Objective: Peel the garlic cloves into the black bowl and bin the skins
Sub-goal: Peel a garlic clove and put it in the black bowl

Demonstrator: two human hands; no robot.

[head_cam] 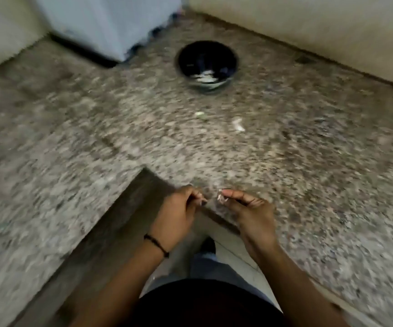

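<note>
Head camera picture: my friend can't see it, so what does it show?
At the granite counter's inner corner, the right hand pinches a pale garlic bit; the left hand curls beside it. Farther back sits a black bowl holding pale pieces, with pale scraps nearby.

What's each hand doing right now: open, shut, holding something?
Left hand: fingers curled; too blurred to tell whether it holds anything.
Right hand: pinches a pale garlic bit.
</note>
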